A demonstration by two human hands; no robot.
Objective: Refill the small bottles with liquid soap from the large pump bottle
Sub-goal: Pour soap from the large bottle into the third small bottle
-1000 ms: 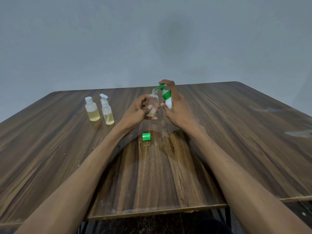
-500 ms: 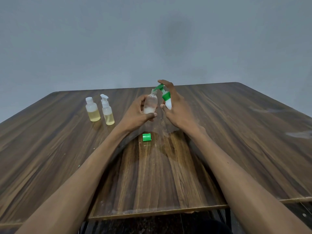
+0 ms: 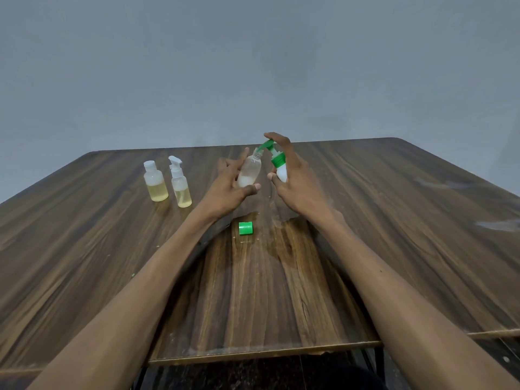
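- The clear small bottle [image 3: 249, 172], tilted in the left hand [image 3: 225, 187], holds only a little soap.
- Right hand [image 3: 292, 175] grips the pump bottle [image 3: 279, 164], finger on its nozzle.
- Green cap [image 3: 245, 228] lies off on the counter [image 3: 394, 220].
- Two yellow-filled bottles [image 3: 155, 181] look done.

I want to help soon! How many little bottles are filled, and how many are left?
Two capped bottles at the left hold yellowish liquid, so they look done. The left hand holds the third bottle, open, tilted, with only a little soap at its bottom, under the spout of the pump bottle held by the right hand. Left: fill it and put on the green cap.
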